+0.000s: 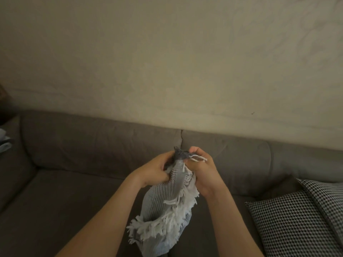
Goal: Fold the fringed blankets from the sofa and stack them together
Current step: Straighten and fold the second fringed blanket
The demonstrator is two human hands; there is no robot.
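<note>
Both hands, left hand (pixel 155 170) and right hand (pixel 201 173), clench the bunched blanket (pixel 167 206) (unfolded); next, locate corners over the sofa (pixel 74 191).

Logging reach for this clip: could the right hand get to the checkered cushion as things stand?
Probably, once freed: the right hand grips the fringed blanket, but nothing lies on the sofa seat between it and the checkered cushion.

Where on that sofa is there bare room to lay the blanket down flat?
The widest bare patch is the sofa seat left of the blanket, bordered by the backrest. Right of it, only a narrow strip remains before the checked cushions. Blue cloth lies at the far left edge.
</note>
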